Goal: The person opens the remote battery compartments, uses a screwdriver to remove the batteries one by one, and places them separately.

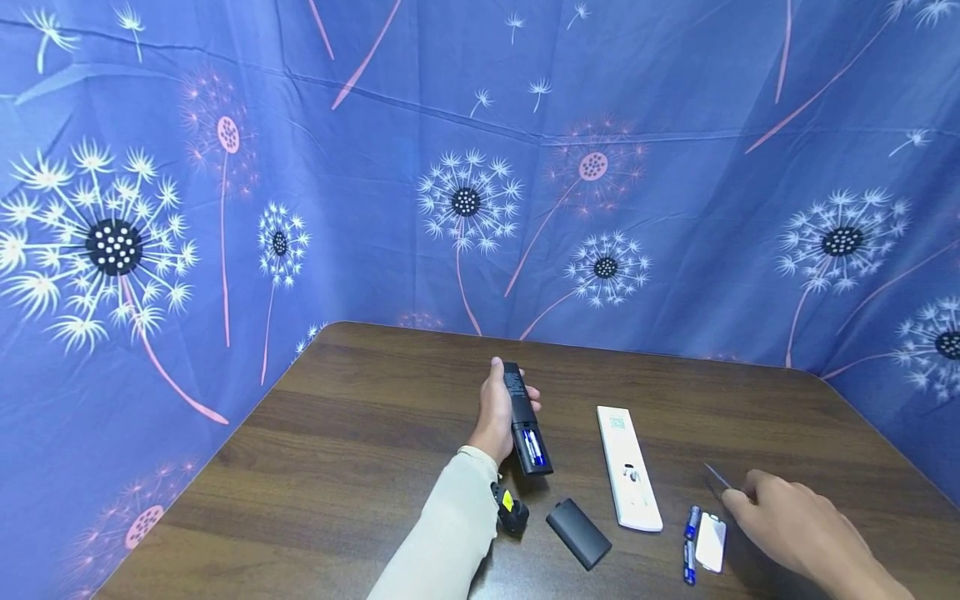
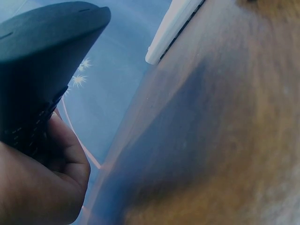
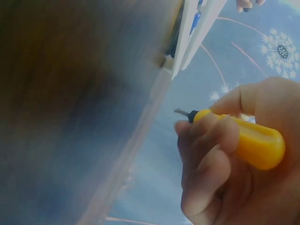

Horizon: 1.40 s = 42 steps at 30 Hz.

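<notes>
My left hand (image 1: 492, 417) grips a black remote control (image 1: 520, 400) above the table, its back turned up. Blue-and-silver batteries (image 1: 533, 447) lie in its open compartment at the near end. In the left wrist view, fingers curl round the dark remote body (image 2: 42, 61). Off to the right, my right hand (image 1: 798, 517) holds a screwdriver (image 1: 717, 476), its thin shaft pointing away to the left. The right wrist view reveals its yellow handle (image 3: 260, 143) inside curled fingers. Below the remote lies a black battery cover (image 1: 579, 534).
A long white remote (image 1: 624, 454) with a small printed code lies between my hands. Two blue batteries (image 1: 691, 546) lie end to end beside a small white cover (image 1: 711, 542). Behind the wooden table (image 1: 360, 400) hangs a blue dandelion-print cloth (image 1: 375, 208).
</notes>
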Motion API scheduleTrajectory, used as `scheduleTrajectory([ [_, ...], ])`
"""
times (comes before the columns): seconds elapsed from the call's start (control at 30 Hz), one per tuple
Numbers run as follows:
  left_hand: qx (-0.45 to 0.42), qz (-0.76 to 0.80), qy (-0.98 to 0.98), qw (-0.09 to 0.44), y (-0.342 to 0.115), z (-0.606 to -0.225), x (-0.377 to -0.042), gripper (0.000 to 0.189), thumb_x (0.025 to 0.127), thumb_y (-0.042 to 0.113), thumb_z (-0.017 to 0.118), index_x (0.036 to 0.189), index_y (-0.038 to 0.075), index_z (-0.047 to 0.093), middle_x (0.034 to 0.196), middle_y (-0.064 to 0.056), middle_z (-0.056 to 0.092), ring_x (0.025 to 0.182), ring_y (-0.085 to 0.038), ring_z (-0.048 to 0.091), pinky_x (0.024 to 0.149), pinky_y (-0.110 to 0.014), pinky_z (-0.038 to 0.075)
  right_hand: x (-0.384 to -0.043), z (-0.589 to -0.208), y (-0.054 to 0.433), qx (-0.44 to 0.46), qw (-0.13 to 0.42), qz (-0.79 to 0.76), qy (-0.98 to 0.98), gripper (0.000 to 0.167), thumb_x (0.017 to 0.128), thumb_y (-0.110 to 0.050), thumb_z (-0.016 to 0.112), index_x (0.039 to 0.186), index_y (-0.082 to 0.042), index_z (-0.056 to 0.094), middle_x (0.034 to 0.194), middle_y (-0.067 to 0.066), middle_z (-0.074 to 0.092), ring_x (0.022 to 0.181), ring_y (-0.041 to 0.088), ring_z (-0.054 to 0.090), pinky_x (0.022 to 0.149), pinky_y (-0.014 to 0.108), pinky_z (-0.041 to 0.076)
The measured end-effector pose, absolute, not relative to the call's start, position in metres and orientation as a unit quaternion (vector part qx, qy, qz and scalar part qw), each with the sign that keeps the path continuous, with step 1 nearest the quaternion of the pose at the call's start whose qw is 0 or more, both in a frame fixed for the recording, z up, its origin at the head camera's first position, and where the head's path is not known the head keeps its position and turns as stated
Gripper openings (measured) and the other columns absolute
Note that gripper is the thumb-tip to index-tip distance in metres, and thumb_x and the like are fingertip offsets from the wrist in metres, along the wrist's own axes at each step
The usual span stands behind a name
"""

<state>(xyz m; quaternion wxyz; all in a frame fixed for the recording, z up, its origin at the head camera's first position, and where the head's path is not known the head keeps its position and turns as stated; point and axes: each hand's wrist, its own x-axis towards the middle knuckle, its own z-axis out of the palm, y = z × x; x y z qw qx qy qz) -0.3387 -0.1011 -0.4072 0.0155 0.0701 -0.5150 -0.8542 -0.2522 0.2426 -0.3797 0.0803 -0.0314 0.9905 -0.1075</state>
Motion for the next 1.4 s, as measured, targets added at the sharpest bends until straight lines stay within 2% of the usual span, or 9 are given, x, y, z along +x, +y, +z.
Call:
scheduleTrajectory([
  [0.1, 0.073, -0.857, -0.509, 0.018, -0.101, -0.406, -0.339, 0.065, 0.106, 0.057, 0.027, 0.125, 0.0, 0.053, 0.074, -0.007, 0.066, 0.058, -0.016, 0.062, 0.057, -0.029, 0.047, -0.251, -0.379, 0.238, -0.039, 0.072, -0.114, 0.99, 0.042, 0.101, -0.042, 0.049, 0.102, -0.003, 0.065, 0.08, 0.003, 0.06, 0.07, 0.024, 0.054, 0.056, 0.047, 0.042],
  [0.2, 0.074, -0.857, -0.509, 0.018, -0.101, -0.406, -0.339, 0.064, 0.106, 0.056, 0.026, 0.124, 0.001, 0.053, 0.074, -0.007, 0.065, 0.058, -0.016, 0.062, 0.056, -0.028, 0.047, -0.25, -0.378, 0.235, -0.051, 0.052, -0.108, 0.991, 0.045, 0.1, -0.046, 0.053, 0.108, -0.003, 0.066, 0.087, 0.007, 0.065, 0.074, 0.026, 0.059, 0.057, 0.052, 0.045],
  [0.37, 0.075, -0.856, -0.511, 0.019, -0.101, -0.405, -0.338, 0.065, 0.106, 0.057, 0.026, 0.125, 0.001, 0.053, 0.074, -0.007, 0.065, 0.058, -0.017, 0.062, 0.057, -0.029, 0.047, -0.247, -0.378, 0.231, -0.066, 0.021, -0.101, 0.992, 0.048, 0.1, -0.052, 0.052, 0.109, -0.007, 0.067, 0.092, 0.011, 0.069, 0.08, 0.035, 0.066, 0.055, 0.055, 0.045],
  [0.63, 0.069, -0.857, -0.51, 0.023, -0.1, -0.404, -0.339, 0.064, 0.106, 0.056, 0.026, 0.122, 0.001, 0.053, 0.072, -0.006, 0.065, 0.057, -0.016, 0.062, 0.056, -0.028, 0.047, -0.241, -0.371, 0.22, -0.091, -0.017, -0.114, 0.989, 0.034, 0.102, -0.048, 0.054, 0.094, -0.018, 0.066, 0.072, -0.004, 0.053, 0.066, 0.018, 0.049, 0.052, 0.039, 0.036],
  [0.77, 0.072, -0.853, -0.517, 0.02, -0.101, -0.405, -0.338, 0.065, 0.106, 0.057, 0.026, 0.124, 0.001, 0.054, 0.075, -0.007, 0.066, 0.059, -0.016, 0.062, 0.057, -0.029, 0.047, -0.24, -0.366, 0.212, -0.093, -0.005, -0.122, 0.988, 0.037, 0.101, -0.05, 0.054, 0.102, -0.015, 0.068, 0.077, -0.004, 0.06, 0.07, 0.018, 0.054, 0.054, 0.04, 0.041],
  [0.87, 0.075, -0.848, -0.524, 0.015, -0.101, -0.405, -0.338, 0.066, 0.105, 0.059, 0.026, 0.127, 0.002, 0.053, 0.077, -0.007, 0.066, 0.061, -0.017, 0.063, 0.059, -0.029, 0.048, -0.239, -0.364, 0.207, -0.095, 0.0, -0.127, 0.987, 0.032, 0.101, -0.043, 0.057, 0.106, -0.014, 0.07, 0.081, -0.004, 0.064, 0.072, 0.017, 0.056, 0.056, 0.041, 0.044],
  [1.03, 0.072, -0.852, -0.518, 0.018, -0.101, -0.406, -0.338, 0.066, 0.106, 0.058, 0.026, 0.126, 0.001, 0.053, 0.075, -0.007, 0.066, 0.059, -0.017, 0.062, 0.059, -0.029, 0.048, -0.238, -0.361, 0.2, -0.103, -0.006, -0.132, 0.986, 0.022, 0.104, -0.032, 0.055, 0.097, -0.018, 0.071, 0.072, -0.006, 0.057, 0.065, 0.014, 0.049, 0.055, 0.036, 0.038],
  [1.27, 0.073, -0.855, -0.512, 0.02, -0.101, -0.404, -0.338, 0.065, 0.106, 0.057, 0.026, 0.125, 0.001, 0.053, 0.074, -0.007, 0.065, 0.058, -0.017, 0.062, 0.057, -0.029, 0.047, -0.234, -0.361, 0.19, -0.122, -0.023, -0.149, 0.981, 0.032, 0.105, -0.043, 0.052, 0.092, -0.019, 0.07, 0.069, -0.007, 0.051, 0.064, 0.013, 0.046, 0.056, 0.034, 0.036],
  [1.4, 0.072, -0.856, -0.511, 0.021, -0.1, -0.405, -0.338, 0.065, 0.106, 0.056, 0.027, 0.126, 0.0, 0.053, 0.074, -0.007, 0.065, 0.058, -0.016, 0.061, 0.057, -0.029, 0.047, -0.235, -0.363, 0.181, -0.128, 0.01, -0.173, 0.977, 0.039, 0.1, -0.053, 0.055, 0.097, -0.018, 0.073, 0.082, -0.005, 0.065, 0.075, 0.014, 0.057, 0.063, 0.04, 0.048],
])
